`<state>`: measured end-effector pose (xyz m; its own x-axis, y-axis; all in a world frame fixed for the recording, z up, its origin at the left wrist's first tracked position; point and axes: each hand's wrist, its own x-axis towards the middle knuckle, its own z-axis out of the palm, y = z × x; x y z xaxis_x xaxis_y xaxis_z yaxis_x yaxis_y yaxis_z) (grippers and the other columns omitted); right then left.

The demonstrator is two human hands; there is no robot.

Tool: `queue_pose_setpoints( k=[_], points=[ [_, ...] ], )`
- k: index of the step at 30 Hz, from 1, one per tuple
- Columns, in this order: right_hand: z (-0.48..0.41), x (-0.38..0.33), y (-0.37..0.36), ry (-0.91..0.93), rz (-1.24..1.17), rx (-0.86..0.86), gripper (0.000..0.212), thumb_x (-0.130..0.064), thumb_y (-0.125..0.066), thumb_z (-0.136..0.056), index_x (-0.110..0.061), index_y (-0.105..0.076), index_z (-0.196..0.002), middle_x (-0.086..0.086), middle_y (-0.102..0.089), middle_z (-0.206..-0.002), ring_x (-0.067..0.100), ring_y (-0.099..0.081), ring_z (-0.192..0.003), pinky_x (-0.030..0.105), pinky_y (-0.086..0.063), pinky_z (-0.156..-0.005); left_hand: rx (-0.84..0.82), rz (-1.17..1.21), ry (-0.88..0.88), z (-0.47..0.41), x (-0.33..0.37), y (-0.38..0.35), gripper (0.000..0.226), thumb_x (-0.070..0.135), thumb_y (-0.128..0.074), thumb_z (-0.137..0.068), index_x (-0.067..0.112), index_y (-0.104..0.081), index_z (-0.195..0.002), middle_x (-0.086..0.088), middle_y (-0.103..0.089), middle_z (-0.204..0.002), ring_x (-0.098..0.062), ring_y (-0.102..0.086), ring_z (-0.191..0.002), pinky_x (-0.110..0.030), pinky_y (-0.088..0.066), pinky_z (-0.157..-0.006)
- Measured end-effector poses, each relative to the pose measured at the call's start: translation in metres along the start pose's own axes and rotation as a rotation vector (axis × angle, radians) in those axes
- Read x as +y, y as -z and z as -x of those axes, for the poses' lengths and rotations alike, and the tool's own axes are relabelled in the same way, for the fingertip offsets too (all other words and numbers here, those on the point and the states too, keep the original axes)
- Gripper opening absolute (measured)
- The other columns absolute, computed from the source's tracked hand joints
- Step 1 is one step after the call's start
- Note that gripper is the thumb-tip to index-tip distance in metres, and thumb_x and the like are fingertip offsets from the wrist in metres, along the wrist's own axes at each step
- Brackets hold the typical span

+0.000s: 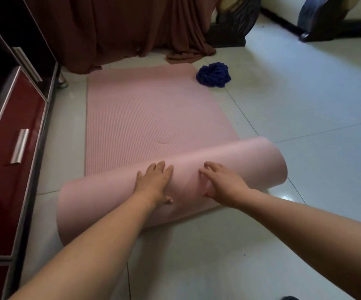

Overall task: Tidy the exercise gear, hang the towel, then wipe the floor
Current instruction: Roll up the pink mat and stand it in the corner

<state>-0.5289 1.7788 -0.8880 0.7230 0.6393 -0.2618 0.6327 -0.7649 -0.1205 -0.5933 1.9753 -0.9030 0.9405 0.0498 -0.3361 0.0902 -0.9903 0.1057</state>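
A pink exercise mat lies on the white tiled floor, its near end rolled into a thick roll that runs slantwise across the middle of the view. My left hand lies flat on top of the roll with straight fingers. A little to the right, my right hand presses on the roll with spread fingers. A crumpled dark blue towel sits on the floor by the mat's far right corner.
A dark red cabinet with metal handles runs along the left side, close to the mat. A brown curtain hangs down to the floor behind the mat. Dark carved furniture stands at the back right.
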Motion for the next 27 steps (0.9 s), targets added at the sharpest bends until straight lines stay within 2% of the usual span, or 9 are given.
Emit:
queue_pose_setpoints(
  k=[3, 6, 10, 13, 17, 22, 27],
  points=[
    [-0.007, 0.002, -0.005, 0.027, 0.0, -0.002, 0.083, -0.046, -0.068, -0.078, -0.019, -0.026, -0.143, 0.007, -0.016, -0.153, 0.024, -0.018, -0.139, 0.036, -0.031, -0.108, 0.01, 0.038, 0.006, -0.009, -0.007, 0.005, 0.099, 0.048, -0.071, -0.074, 0.027, -0.009, -0.148, 0.0, -0.008, -0.155, -0.022, -0.01, -0.142, -0.051, -0.021, -0.111],
    [-0.019, 0.0, -0.01, 0.075, 0.07, -0.035, 0.099, -0.053, -0.071, -0.072, -0.018, -0.014, -0.146, 0.008, -0.006, -0.155, 0.027, -0.008, -0.141, 0.043, -0.024, -0.111, 0.062, 0.077, 0.03, -0.014, -0.016, 0.008, 0.091, 0.049, -0.07, -0.074, 0.029, -0.018, -0.146, 0.001, -0.016, -0.154, -0.021, -0.017, -0.14, -0.048, -0.026, -0.11],
    [-0.051, 0.0, -0.002, 0.151, 0.119, -0.033, 0.106, -0.056, -0.071, -0.068, -0.017, -0.011, -0.145, 0.011, -0.009, -0.152, 0.029, -0.01, -0.139, 0.047, -0.018, -0.112, 0.148, 0.074, 0.083, -0.016, -0.025, 0.01, 0.07, 0.048, -0.061, -0.082, 0.027, -0.03, -0.142, -0.001, -0.028, -0.149, -0.022, -0.03, -0.134, -0.04, -0.036, -0.104],
    [-0.08, 0.01, 0.014, 0.222, 0.079, -0.002, 0.098, -0.057, -0.069, -0.069, -0.019, -0.019, -0.144, 0.008, -0.021, -0.148, 0.026, -0.019, -0.136, 0.043, -0.022, -0.11, 0.195, 0.035, 0.119, -0.016, -0.026, 0.012, 0.06, 0.046, -0.049, -0.09, 0.024, -0.03, -0.142, -0.003, -0.029, -0.149, -0.022, -0.031, -0.134, -0.038, -0.034, -0.105],
    [-0.112, 0.019, 0.028, 0.283, -0.023, 0.071, 0.081, -0.057, -0.07, -0.069, -0.022, -0.039, -0.135, 0.004, -0.038, -0.14, 0.024, -0.033, -0.13, 0.038, -0.03, -0.104, 0.167, -0.014, 0.157, -0.018, -0.024, 0.026, 0.071, 0.055, -0.052, -0.085, 0.021, -0.028, -0.142, -0.004, -0.026, -0.149, -0.022, -0.027, -0.135, -0.039, -0.034, -0.106],
    [-0.134, 0.025, 0.026, 0.15, -0.235, 0.242, 0.074, -0.053, -0.071, -0.07, -0.019, -0.047, -0.131, 0.006, -0.048, -0.133, 0.026, -0.043, -0.122, 0.036, -0.034, -0.102, 0.047, -0.074, 0.208, -0.036, -0.016, 0.041, 0.089, 0.053, -0.063, -0.079, 0.017, -0.017, -0.146, -0.007, -0.017, -0.153, -0.025, -0.019, -0.139, -0.039, -0.03, -0.11],
    [-0.141, 0.027, 0.023, 0.136, -0.218, 0.335, 0.057, -0.054, -0.064, -0.077, -0.017, -0.056, -0.12, 0.007, -0.053, -0.123, 0.028, -0.046, -0.116, 0.037, -0.035, -0.095, 0.008, -0.085, 0.207, -0.054, -0.019, 0.052, 0.095, 0.049, -0.068, -0.076, 0.016, -0.013, -0.147, -0.007, -0.016, -0.153, -0.025, -0.019, -0.138, -0.04, -0.03, -0.109]
  ],
)
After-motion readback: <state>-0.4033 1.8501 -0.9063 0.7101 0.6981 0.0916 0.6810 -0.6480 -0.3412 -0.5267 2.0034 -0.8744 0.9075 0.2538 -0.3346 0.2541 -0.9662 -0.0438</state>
